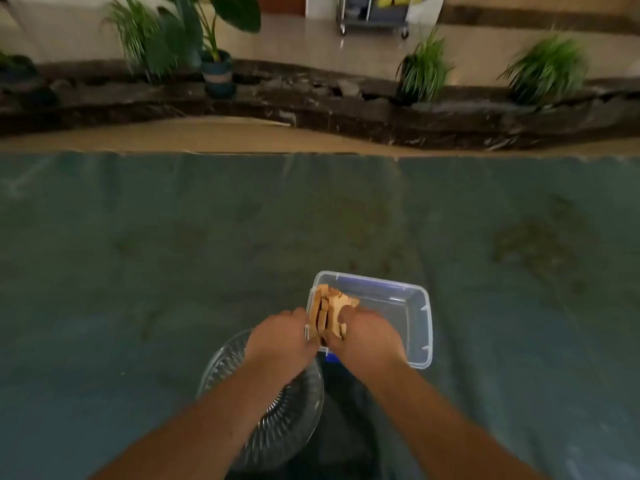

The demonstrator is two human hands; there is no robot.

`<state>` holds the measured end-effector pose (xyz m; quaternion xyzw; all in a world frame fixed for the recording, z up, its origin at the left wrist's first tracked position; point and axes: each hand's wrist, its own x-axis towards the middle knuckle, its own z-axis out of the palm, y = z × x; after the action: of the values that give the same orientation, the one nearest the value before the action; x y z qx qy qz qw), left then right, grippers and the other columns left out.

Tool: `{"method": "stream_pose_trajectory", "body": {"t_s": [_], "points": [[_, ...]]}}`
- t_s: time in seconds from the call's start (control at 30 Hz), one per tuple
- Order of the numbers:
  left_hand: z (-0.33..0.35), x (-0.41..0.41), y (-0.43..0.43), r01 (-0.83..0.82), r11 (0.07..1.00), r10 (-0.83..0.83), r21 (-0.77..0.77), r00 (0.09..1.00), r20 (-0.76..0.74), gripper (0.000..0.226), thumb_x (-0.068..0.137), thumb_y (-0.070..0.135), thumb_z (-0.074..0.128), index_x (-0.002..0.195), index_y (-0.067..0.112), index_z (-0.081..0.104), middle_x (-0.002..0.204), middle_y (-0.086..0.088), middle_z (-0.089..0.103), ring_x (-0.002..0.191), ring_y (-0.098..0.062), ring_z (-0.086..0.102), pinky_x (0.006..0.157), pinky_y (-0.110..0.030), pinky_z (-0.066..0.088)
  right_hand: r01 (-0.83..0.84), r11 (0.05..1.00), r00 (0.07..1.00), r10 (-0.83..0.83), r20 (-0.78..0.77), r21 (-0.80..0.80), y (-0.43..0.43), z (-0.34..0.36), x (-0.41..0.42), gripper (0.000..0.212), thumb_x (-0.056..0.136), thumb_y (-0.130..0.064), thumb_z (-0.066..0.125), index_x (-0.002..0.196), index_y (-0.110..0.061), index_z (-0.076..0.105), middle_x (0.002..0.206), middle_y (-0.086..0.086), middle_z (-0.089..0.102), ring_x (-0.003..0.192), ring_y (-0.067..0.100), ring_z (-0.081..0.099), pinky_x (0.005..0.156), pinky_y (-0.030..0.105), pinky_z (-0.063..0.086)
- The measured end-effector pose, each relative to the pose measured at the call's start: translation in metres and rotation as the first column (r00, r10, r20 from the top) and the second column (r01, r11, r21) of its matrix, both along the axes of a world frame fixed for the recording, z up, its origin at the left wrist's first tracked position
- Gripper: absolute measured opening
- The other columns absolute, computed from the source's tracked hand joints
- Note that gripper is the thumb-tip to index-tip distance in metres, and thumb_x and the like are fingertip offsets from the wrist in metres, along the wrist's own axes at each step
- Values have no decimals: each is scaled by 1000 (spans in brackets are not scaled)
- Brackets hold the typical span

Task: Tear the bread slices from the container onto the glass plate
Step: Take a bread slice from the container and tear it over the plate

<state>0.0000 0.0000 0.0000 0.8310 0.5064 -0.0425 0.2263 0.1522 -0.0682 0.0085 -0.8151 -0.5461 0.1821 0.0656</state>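
A clear plastic container point(412, 306) with a blue lid beneath it sits on the green cloth near the front edge. Several tan bread slices point(327, 306) stand on edge against its left wall. My right hand point(363, 337) reaches into the container and grips the slices from the right. My left hand point(280, 341) presses on the stack from the left, at the container's left rim. The ribbed glass plate point(277, 431) lies just left of and nearer than the container, partly under my left forearm, with nothing visible on it.
The green cloth point(173, 254) covers the whole table, with its far edge about a third of the way down. Beyond it run a dark stone border point(311, 109), potted plants point(216, 71) and a wheeled cart point(374, 15).
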Motion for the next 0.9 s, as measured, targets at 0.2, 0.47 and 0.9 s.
{"method": "stream_pose_trajectory", "body": {"t_s": [0.2,0.47,0.9], "points": [[-32,19,8,-263,948,285,-180,952,108,31,93,49,62,116,27,65,101,3,72,84,-17,64,65,-34,47,76,997,996,-75,-52,8,15,-40,-9,21,98,-47,53,98,-26,58,87,-2,67,71,17,57,62,34,51],[-32,32,12,-356,903,400,-240,902,164,44,82,69,70,104,31,63,90,11,68,76,-8,63,53,-27,36,84,996,990,-82,-112,15,13,-59,0,15,99,-41,54,107,-28,55,90,-6,58,80,15,56,73,37,56],[-10,43,11,-470,845,525,-254,819,231,24,77,47,75,82,34,56,69,9,67,58,-7,63,47,-28,41,106,991,988,-96,-123,80,7,-65,14,17,96,-40,59,108,-29,58,100,-4,64,81,16,56,73,34,53]]}}
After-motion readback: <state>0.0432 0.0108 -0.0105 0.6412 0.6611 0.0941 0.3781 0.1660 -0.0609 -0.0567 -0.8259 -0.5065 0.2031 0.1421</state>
